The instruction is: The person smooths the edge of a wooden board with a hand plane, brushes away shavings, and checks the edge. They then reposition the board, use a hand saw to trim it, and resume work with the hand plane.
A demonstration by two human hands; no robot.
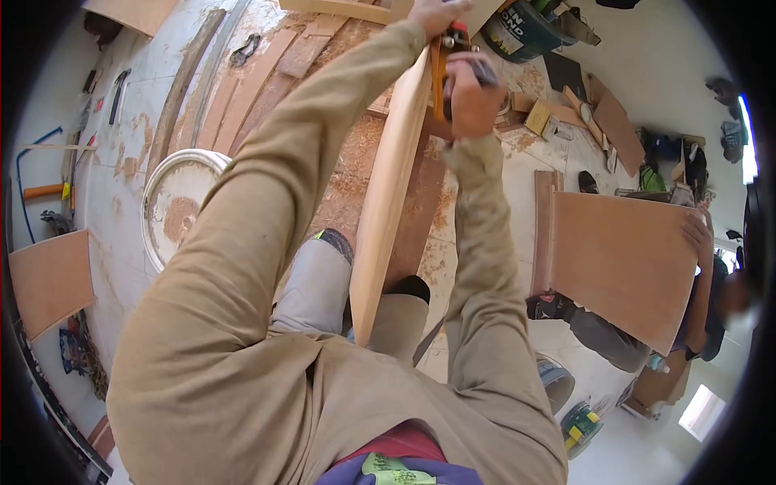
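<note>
A long pale wooden piece (386,206) runs away from my body, its tapered near end between my legs. At its far end is an orange plane (439,77) with a dark handle and a red part near its front. My right hand (474,103) is wrapped round the rear handle, slightly blurred. My left hand (436,16) is curled over the plane's front, its fingers partly cut off by the frame's top edge. The plane's underside and its contact with the wood are hidden.
Shavings and several boards (242,101) lie on the left, by a white bucket (148,212). Wood offcuts (550,117) and a dark tub (517,36) stand at the upper right. On the right another person's hand (697,236) holds a large brown panel (622,259).
</note>
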